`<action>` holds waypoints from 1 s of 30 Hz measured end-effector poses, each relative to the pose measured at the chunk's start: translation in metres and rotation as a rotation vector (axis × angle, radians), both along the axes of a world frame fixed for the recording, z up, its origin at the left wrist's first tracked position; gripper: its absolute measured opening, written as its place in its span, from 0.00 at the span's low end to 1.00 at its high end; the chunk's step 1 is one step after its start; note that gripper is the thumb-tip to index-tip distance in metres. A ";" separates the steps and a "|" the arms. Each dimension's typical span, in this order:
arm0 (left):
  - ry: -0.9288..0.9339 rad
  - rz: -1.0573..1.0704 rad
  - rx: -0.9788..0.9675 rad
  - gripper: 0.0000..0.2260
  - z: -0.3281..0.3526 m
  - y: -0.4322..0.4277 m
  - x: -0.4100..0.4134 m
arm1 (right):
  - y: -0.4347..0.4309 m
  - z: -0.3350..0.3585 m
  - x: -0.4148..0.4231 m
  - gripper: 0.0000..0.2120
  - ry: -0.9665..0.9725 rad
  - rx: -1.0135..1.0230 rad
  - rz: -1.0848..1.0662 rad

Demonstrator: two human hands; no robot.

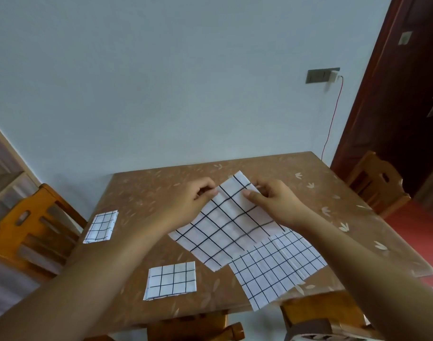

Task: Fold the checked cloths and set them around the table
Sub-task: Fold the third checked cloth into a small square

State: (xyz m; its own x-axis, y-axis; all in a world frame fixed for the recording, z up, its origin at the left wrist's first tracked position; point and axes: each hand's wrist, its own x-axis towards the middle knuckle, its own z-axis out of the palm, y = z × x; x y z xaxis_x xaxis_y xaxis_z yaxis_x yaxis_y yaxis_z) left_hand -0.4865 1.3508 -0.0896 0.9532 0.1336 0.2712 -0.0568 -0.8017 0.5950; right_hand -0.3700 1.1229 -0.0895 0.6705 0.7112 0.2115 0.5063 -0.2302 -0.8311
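Note:
A white cloth with wide black checks [220, 225] is lifted at its far edge above the brown table [146, 193]. My left hand [198, 200] pinches its far left corner and my right hand [272, 200] pinches the far right edge. Its near end still rests on the table and overlaps a flat, unfolded cloth with finer checks [277, 269] at the near right edge. A folded square cloth [172, 280] lies near the front edge. Another folded cloth [102, 226] lies at the left edge.
Wooden chairs stand at the left [28, 232], at the right [378, 183] and under the near edge [316, 316]. A wall runs behind the table, with a socket and red cable [333, 112]. A dark door [407, 94] is at the right.

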 end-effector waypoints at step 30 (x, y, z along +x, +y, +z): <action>-0.099 0.114 -1.115 0.12 0.045 -0.008 0.002 | 0.008 -0.028 0.005 0.13 0.786 0.337 0.061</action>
State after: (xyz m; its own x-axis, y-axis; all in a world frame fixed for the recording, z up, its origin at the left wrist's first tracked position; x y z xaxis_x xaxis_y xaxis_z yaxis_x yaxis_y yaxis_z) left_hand -0.4840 1.3427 -0.0448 0.9010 0.4335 0.0193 -0.1038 0.1720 0.9796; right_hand -0.3647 1.1308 -0.1173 0.6738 0.7331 -0.0920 -0.2417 0.1010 -0.9651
